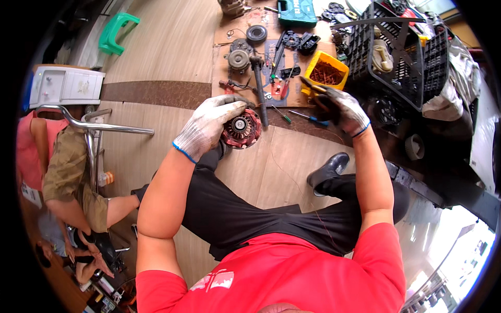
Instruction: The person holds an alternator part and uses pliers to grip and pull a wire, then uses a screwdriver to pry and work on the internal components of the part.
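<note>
My left hand (211, 122), in a white work glove with dark-stained fingers, grips a round motor armature (242, 130) with red windings. A bearing sits at its centre, facing up. My right hand (339, 108), also gloved and heavily blackened over the palm and fingers, hovers at the near side of a yellow bin (309, 72). Its fingers stretch toward the left, apart; no held thing can be made out among them. Reddish copper wire scraps (326, 73) lie in the bin. One thin wire strand (292, 180) trails down past my legs.
A cardboard sheet (222, 68) holds a metal bar (258, 88), a round motor part (239, 60) and a teal case (297, 13). Screwdrivers (309, 118) lie nearby. Black crates (396, 57) stand right. A person (73, 167) sits left beside metal tubing (117, 128); a green stool (117, 34) lies beyond.
</note>
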Tool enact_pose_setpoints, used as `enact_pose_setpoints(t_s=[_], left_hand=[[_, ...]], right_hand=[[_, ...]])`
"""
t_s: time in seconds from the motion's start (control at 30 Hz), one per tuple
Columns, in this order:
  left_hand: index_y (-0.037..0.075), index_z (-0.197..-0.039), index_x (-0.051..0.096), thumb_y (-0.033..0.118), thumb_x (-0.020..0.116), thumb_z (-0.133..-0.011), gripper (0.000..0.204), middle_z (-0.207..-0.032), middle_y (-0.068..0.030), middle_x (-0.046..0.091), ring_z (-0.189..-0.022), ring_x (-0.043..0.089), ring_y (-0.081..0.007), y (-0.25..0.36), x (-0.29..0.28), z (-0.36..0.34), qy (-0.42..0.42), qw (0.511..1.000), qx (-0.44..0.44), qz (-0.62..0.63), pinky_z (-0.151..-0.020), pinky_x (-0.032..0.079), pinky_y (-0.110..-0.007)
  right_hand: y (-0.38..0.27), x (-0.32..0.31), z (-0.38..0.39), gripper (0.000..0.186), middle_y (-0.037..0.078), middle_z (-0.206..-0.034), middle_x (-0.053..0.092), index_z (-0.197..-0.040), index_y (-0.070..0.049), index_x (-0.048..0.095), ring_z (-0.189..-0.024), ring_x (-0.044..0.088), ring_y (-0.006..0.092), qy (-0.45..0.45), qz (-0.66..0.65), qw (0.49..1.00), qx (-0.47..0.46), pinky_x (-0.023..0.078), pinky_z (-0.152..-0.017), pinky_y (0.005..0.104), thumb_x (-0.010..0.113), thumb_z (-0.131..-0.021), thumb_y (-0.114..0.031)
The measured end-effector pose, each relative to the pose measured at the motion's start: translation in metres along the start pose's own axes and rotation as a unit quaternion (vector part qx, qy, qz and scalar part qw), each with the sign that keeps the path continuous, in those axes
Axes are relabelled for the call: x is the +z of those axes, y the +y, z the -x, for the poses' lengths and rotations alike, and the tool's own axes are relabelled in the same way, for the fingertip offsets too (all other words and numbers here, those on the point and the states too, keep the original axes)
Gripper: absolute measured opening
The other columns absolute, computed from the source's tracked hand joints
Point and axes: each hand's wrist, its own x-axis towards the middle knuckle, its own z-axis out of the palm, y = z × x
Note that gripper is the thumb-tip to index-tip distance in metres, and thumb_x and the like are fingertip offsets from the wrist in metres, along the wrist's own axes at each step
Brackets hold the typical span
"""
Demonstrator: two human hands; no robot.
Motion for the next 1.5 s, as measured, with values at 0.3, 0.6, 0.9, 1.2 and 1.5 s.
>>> enact_pose_setpoints(t_s=[0.3, 0.6, 0.9, 1.2, 1.5], left_hand=[[-0.003, -0.115, 0.066, 0.018, 0.061, -0.098, 0.028, -0.109, -0.0098, 0.069, -0.098, 0.066, -0.0139, 0.0, 0.022, 0.002, -0.036, 0.998, 0.001, 0.043, -0.089, 0.054, -0.027], [-0.005, -0.117, 0.066, 0.013, 0.061, -0.098, 0.027, -0.106, -0.01, 0.07, -0.091, 0.067, -0.0142, -0.006, 0.03, -0.004, -0.045, 0.994, 0.05, -0.083, -0.082, 0.057, -0.027], [-0.005, -0.119, 0.065, 0.017, 0.06, -0.099, 0.03, -0.106, -0.0097, 0.069, -0.092, 0.067, -0.0142, 0.006, 0.041, -0.002, -0.025, 0.999, 0.018, -0.014, -0.082, 0.056, -0.027], [-0.003, -0.118, 0.067, 0.022, 0.062, -0.098, 0.033, -0.106, -0.0086, 0.069, -0.097, 0.063, -0.0127, 0.008, 0.033, 0.001, -0.074, 0.988, 0.067, -0.12, -0.089, 0.052, -0.029], [-0.004, -0.115, 0.069, 0.022, 0.062, -0.096, 0.032, -0.106, -0.0091, 0.07, -0.097, 0.063, -0.0138, -0.001, 0.038, -0.005, -0.101, 0.97, 0.025, -0.219, -0.091, 0.051, -0.029]], right_hand=[[-0.025, 0.114, 0.083, 0.047, 0.01, -0.11, 0.066, -0.135, -0.004, 0.06, -0.094, 0.061, 0.0161, -0.08, 0.423, 0.897, -0.095, 0.05, -0.086, 0.0286, 0.066, -0.089, -0.013], [-0.003, 0.116, 0.074, 0.058, 0.014, -0.112, 0.066, -0.137, -0.005, 0.052, -0.089, 0.065, 0.017, -0.082, 0.401, 0.905, 0.119, 0.056, -0.071, 0.0331, 0.065, -0.082, -0.017], [0.019, 0.095, 0.063, 0.021, 0.009, -0.085, 0.069, -0.104, -0.002, 0.063, -0.066, 0.066, 0.0155, 0.005, 0.085, 0.991, 0.106, 0.055, -0.055, 0.0289, 0.063, -0.093, -0.02], [-0.031, 0.111, 0.091, 0.024, 0.002, -0.079, 0.065, -0.104, -0.003, 0.065, -0.068, 0.059, 0.0078, -0.085, 0.35, 0.925, 0.122, 0.05, -0.06, 0.0251, 0.067, -0.088, -0.022], [-0.026, 0.118, 0.097, 0.034, 0.022, -0.085, 0.066, -0.101, -0.005, 0.066, -0.083, 0.065, 0.04, -0.06, 0.562, 0.823, 0.048, 0.051, -0.073, 0.0444, 0.062, -0.087, -0.036]])
